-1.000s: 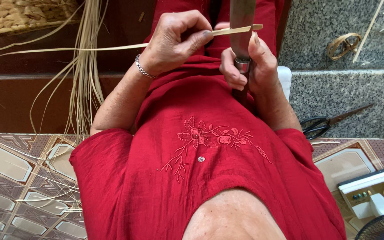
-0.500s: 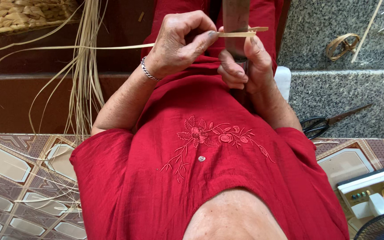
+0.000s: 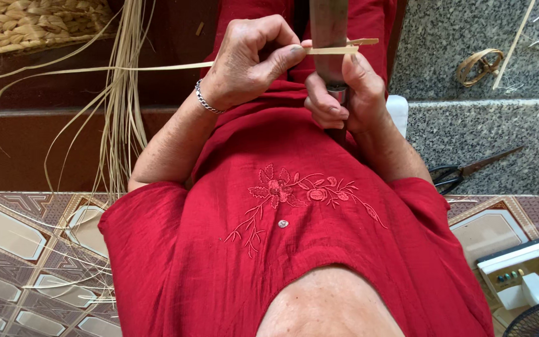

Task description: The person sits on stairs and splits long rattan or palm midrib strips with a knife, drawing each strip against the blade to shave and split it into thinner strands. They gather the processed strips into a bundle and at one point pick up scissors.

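Note:
My left hand (image 3: 251, 59), with a silver bracelet on the wrist, pinches a long thin pale strip (image 3: 157, 67) that runs off to the left. My right hand (image 3: 344, 93) grips the handle of a broad-bladed knife (image 3: 329, 25) held upright, thumb pressed near the strip. The strip's short end (image 3: 354, 45) crosses the blade and sticks out to the right of it. Both hands work above my lap, over my red embroidered shirt (image 3: 294, 206).
A bundle of pale strips (image 3: 123, 93) hangs at the left beside a woven basket (image 3: 32, 25). Scissors (image 3: 463, 171) lie on the grey stone step at right, with a coiled strip (image 3: 478, 65) above. A white box (image 3: 522, 271) and fan edge sit at bottom right on patterned tiles.
The strip has been drawn slightly left across the blade, and the end sticking out on the right looks a little shorter. Both hands stay in nearly the same place.

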Available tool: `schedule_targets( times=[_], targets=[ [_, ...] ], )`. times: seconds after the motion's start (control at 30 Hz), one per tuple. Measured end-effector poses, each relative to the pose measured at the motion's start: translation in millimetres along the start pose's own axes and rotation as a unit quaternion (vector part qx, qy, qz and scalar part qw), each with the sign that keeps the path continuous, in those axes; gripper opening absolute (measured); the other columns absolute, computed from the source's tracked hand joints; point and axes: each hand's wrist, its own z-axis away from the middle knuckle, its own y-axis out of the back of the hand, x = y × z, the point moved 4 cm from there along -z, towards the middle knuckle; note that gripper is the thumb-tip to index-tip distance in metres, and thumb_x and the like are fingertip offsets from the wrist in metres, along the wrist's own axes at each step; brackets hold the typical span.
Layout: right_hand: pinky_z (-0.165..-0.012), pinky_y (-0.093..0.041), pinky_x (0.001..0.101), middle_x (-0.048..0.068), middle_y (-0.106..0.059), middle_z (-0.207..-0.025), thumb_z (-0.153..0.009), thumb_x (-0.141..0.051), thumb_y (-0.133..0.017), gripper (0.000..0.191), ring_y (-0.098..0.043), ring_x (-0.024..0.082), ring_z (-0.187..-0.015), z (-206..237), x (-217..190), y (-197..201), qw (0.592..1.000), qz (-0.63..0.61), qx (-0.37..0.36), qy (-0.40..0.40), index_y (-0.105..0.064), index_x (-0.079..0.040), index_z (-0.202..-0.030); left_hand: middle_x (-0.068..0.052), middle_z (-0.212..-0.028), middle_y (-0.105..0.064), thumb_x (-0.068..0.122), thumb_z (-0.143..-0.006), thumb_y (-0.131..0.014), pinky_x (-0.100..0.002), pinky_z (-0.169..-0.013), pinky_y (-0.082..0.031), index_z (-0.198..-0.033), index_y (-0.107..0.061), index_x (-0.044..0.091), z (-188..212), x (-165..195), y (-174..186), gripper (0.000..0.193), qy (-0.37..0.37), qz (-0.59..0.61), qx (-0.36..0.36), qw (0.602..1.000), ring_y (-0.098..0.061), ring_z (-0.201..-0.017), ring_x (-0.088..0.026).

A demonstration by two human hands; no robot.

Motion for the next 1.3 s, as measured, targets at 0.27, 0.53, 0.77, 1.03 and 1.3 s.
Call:
schedule_targets(
  times=[0.27,0.53,0.77,1.03,1.3],
  targets=[
    [-0.037,-0.03,0.0247,0.005,-0.044,-0.06,-0.115,-0.043,-0.052,0.043,-0.032,0.01,-0.041,-2,-17,-20,0.999,0.025,-0.015,0.018,-0.049,-0.011,-0.144,-0.009,-0.083,-0.066,0.001,-0.105,-0.075,-0.027,-0.064,-0.048,-0.098,-0.064,-0.001,0,38,0,0.013,-0.062,-0.053,0.052,0.995,-0.062,-0.071,-0.012],
    [-0.066,-0.058,0.032,0.024,-0.066,-0.123,-0.117,-0.02,-0.051,0.033,-0.069,0.023,-0.075,44,-72,-102,0.951,0.2,-0.225,-0.077,-0.054,0.001,-0.142,-0.012,-0.087,-0.067,0.002,-0.087,-0.077,-0.039,-0.056,-0.05,-0.103,-0.067,-0.003,39,148,-4,0.02,-0.377,-0.072,0.036,0.923,-0.066,-0.071,-0.024],
    [-0.072,-0.061,0.0297,0.013,-0.071,-0.111,-0.123,-0.018,-0.045,0.037,-0.076,0.02,-0.084,44,-88,-159,0.916,0.181,-0.354,-0.048,-0.043,0.005,-0.152,-0.016,-0.087,-0.065,-0.004,-0.086,-0.075,-0.03,-0.051,-0.049,-0.098,-0.067,-0.011,46,189,-5,0.016,-0.471,0.012,0.061,0.88,-0.059,-0.065,-0.017],
    [-0.062,-0.052,0.0274,0.01,-0.067,-0.094,-0.126,-0.02,-0.047,0.039,-0.066,0.017,-0.069,49,-93,-168,0.913,0.145,-0.37,-0.091,-0.044,0.008,-0.153,-0.014,-0.083,-0.064,0.0,-0.086,-0.076,-0.03,-0.05,-0.048,-0.093,-0.066,-0.007,43,197,-10,0.014,-0.533,0.02,0.07,0.843,-0.059,-0.064,-0.017],
    [-0.068,-0.06,0.0286,0.017,-0.072,-0.109,-0.124,-0.017,-0.04,0.04,-0.073,0.019,-0.078,56,-94,-168,0.929,0.133,-0.343,-0.041,-0.04,0.01,-0.153,-0.013,-0.075,-0.065,0.004,-0.091,-0.076,-0.028,-0.045,-0.046,-0.088,-0.069,-0.006,42,205,-6,0.012,-0.403,0.027,0.077,0.911,-0.057,-0.055,-0.015]
  ],
)
